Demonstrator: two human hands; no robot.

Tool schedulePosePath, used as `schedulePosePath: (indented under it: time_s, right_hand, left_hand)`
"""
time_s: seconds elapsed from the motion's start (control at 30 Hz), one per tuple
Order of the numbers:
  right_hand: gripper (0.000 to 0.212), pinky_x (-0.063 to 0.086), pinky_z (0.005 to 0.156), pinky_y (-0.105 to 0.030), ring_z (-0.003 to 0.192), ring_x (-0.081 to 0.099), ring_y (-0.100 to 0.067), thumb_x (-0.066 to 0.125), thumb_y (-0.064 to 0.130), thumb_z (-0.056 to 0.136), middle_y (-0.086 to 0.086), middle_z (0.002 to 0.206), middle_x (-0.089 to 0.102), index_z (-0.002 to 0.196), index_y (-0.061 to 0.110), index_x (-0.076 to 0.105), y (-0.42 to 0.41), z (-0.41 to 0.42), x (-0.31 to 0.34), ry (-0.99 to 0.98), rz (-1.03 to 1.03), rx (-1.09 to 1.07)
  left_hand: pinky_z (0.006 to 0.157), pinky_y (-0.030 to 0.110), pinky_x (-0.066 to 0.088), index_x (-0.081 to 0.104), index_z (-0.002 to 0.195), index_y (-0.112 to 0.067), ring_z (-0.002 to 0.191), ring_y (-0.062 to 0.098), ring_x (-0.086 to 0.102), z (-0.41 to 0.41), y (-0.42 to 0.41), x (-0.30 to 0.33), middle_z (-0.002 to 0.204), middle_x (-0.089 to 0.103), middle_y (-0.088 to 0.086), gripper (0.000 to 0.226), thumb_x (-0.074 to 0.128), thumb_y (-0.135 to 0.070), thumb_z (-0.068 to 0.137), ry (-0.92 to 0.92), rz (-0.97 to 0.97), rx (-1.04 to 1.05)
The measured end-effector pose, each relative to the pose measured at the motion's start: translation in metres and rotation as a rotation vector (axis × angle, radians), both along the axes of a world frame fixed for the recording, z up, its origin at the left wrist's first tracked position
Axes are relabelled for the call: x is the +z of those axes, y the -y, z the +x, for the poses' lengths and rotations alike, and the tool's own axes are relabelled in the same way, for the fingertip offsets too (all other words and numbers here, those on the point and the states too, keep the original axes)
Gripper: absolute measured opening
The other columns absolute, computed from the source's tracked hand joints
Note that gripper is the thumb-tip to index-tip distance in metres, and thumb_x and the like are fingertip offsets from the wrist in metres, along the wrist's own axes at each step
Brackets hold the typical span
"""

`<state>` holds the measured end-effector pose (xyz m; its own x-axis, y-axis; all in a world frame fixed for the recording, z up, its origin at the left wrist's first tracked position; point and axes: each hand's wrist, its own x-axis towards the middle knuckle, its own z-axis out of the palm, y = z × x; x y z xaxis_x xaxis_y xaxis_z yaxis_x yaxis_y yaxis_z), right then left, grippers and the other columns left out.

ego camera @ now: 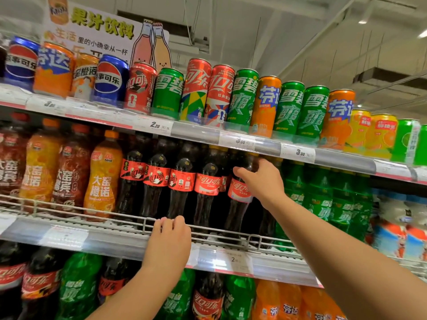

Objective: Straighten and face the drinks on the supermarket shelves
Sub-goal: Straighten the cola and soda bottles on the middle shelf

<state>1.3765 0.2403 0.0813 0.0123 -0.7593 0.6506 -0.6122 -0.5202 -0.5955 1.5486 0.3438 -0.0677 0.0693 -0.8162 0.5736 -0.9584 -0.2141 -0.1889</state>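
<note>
A row of dark cola bottles with red labels stands on the middle shelf behind a wire rail. My right hand grips the shoulder of the rightmost cola bottle, thumb across its front; that bottle leans slightly. Beside it stands another cola bottle, label facing out. My left hand rests on the wire rail with its fingers curled over the top wire, below the cola row.
Green Sprite bottles stand right of the cola, orange and brown soda bottles to the left. Cans line the top shelf under a juice sign. More cola, Sprite and Fanta bottles fill the shelf below.
</note>
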Motion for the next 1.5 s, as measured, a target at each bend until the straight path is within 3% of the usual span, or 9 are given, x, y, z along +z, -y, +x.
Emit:
schedulePosePath:
  time_s: [0.3,0.43,0.6,0.77,0.83,0.93,1.07,1.3,1.5]
  right_hand:
    - [0.054,0.056,0.072,-0.041,0.075,0.061,-0.02,0.058,0.066,0.08,0.0,0.088,0.064,0.106,0.018,0.054,0.014,0.009,0.001,-0.174,0.046,-0.052]
    - [0.069,0.05,0.068,-0.035,0.089,0.063,-0.028,0.047,0.068,0.086,-0.007,0.105,0.066,0.131,0.016,0.044,0.011,0.008,-0.007,-0.251,0.014,-0.093]
    - [0.067,0.057,0.079,-0.045,0.096,0.063,-0.029,0.054,0.054,0.09,-0.007,0.125,0.057,0.143,0.019,0.033,0.0,0.007,-0.017,-0.189,0.023,0.02]
    - [0.078,0.035,0.104,-0.032,0.136,0.039,-0.023,0.064,0.033,0.088,-0.006,0.151,0.035,0.151,0.014,0.022,-0.017,-0.009,-0.044,-0.229,-0.098,0.024]
    - [0.075,0.031,0.106,-0.028,0.136,0.037,-0.02,0.062,0.032,0.09,-0.002,0.153,0.032,0.152,0.016,0.022,-0.026,-0.019,-0.057,-0.23,-0.091,0.054]
    - [0.067,0.038,0.109,-0.038,0.13,0.044,-0.022,0.058,0.035,0.092,-0.001,0.152,0.034,0.15,0.019,0.027,-0.037,-0.039,-0.08,-0.305,-0.06,0.047]
    - [0.058,0.022,0.116,-0.034,0.144,0.024,-0.016,0.052,0.04,0.096,0.002,0.157,0.028,0.148,0.021,0.035,-0.047,-0.065,-0.12,-0.467,-0.083,-0.042]
    - [0.069,0.002,0.117,-0.03,0.148,-0.008,-0.012,0.039,0.053,0.098,0.006,0.163,-0.004,0.155,0.024,0.016,-0.044,-0.101,-0.177,-0.704,-0.028,-0.108]
    - [0.072,0.003,0.118,-0.034,0.149,-0.004,-0.016,0.039,0.057,0.096,0.004,0.163,-0.002,0.155,0.023,0.015,-0.039,-0.107,-0.169,-0.773,-0.05,-0.076]
  left_hand:
    - [0.095,0.041,0.033,0.043,0.109,-0.011,0.096,0.03,0.043,0.001,0.001,-0.001,0.105,0.04,0.007,0.021,0.045,-0.008,0.088,0.008,-0.003,0.005]
    - [0.098,0.043,0.032,0.044,0.11,-0.012,0.098,0.03,0.043,0.001,0.002,-0.004,0.106,0.04,0.008,0.025,0.042,-0.005,0.085,0.005,-0.008,0.014]
    - [0.101,0.043,0.033,0.046,0.11,-0.012,0.099,0.03,0.045,0.002,0.003,-0.005,0.106,0.041,0.007,0.025,0.044,-0.007,0.085,0.012,-0.006,0.018]
    - [0.103,0.044,0.034,0.046,0.112,-0.011,0.103,0.031,0.046,0.001,0.001,-0.003,0.111,0.043,0.007,0.027,0.045,-0.008,0.086,0.041,0.012,0.037]
    - [0.104,0.044,0.033,0.043,0.115,-0.011,0.107,0.032,0.045,0.0,-0.001,-0.002,0.114,0.041,0.008,0.028,0.044,-0.009,0.088,0.053,0.038,0.045]
    - [0.104,0.044,0.034,0.042,0.118,-0.011,0.111,0.032,0.045,0.0,-0.003,0.001,0.116,0.04,0.008,0.031,0.049,-0.012,0.088,0.063,0.049,0.042]
    - [0.104,0.045,0.035,0.042,0.121,-0.011,0.116,0.036,0.044,0.002,-0.003,0.0,0.119,0.041,0.01,0.033,0.049,-0.011,0.088,0.05,0.05,0.031]
    - [0.086,0.036,0.046,0.042,0.119,-0.011,0.114,0.033,0.047,0.003,-0.006,-0.002,0.115,0.042,0.007,0.041,0.061,-0.023,0.085,0.038,0.038,0.044]
    - [0.084,0.032,0.044,0.025,0.14,-0.008,0.127,0.026,0.035,0.004,-0.011,-0.006,0.129,0.038,0.004,0.072,0.057,-0.047,0.089,0.01,0.029,0.029]
